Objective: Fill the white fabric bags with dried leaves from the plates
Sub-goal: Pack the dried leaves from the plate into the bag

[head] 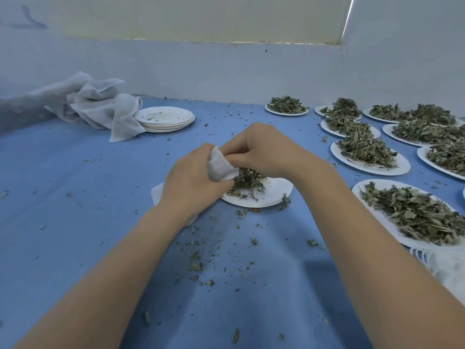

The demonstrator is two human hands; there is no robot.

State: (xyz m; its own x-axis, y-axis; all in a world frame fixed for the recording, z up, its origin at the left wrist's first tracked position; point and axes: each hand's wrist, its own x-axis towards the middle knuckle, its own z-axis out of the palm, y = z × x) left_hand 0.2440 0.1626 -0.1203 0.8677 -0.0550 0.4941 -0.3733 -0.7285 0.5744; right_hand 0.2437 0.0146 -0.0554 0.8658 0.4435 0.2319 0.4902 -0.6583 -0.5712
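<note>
A small white fabric bag (219,166) is held up over a white plate (274,195) in the middle of the blue table. My left hand (191,180) grips the bag from the left, and my right hand (261,149) pinches its upper edge from the right. A heap of dried green leaves (247,181) lies on the plate right under the bag's mouth. The rest of the bag hangs behind my left hand, with a white corner (157,195) showing at its left.
Several plates heaped with dried leaves (367,149) fill the right side. A stack of empty plates (166,119) and a pile of white fabric (100,104) sit at the back left. More white bags (445,265) lie at the right edge. Leaf crumbs litter the blue table (75,197).
</note>
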